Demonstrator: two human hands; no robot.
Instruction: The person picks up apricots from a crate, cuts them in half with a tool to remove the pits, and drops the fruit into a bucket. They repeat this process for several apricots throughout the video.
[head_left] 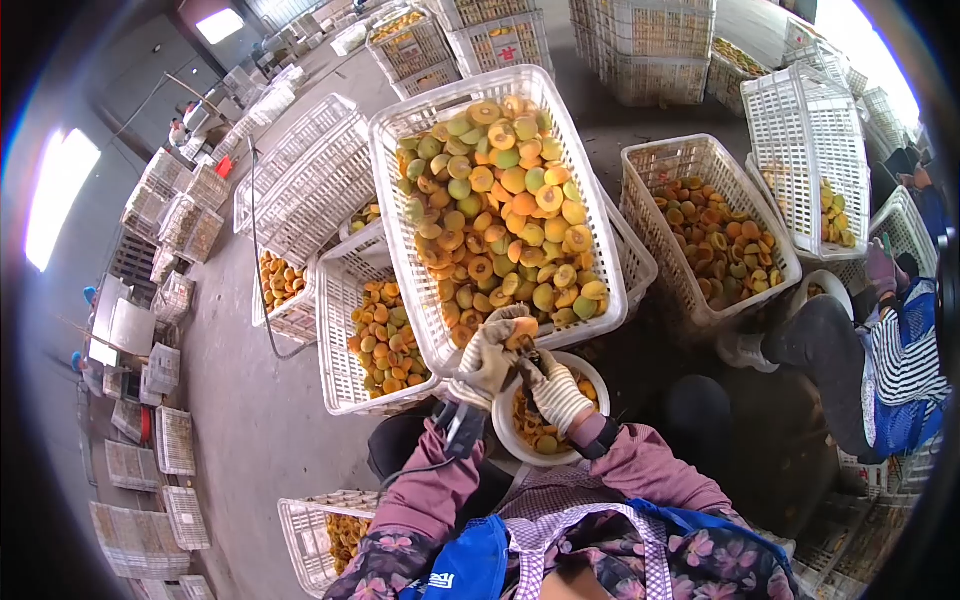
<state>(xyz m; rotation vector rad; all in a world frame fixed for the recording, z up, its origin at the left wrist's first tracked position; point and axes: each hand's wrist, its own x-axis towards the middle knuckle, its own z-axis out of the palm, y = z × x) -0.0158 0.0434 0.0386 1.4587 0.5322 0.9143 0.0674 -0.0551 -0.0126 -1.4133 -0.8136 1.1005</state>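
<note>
Our gloved left hand (487,362) grasps a cut fruit (522,333) over the near edge of the large white crate (404,262), heaped with fruit halves. Our gloved right hand (556,390) is clenched on a small dark tool (528,352), partly hidden, close against the fruit. Just below: a white bucket (501,418) with fruit pieces. Fruit-filled crates left and right; a seated person (905,370) at far right.

Around us: bare grey floor (235,440), grey wall (50,335) at left, bright window (62,200), stacked pale crates (650,50).
</note>
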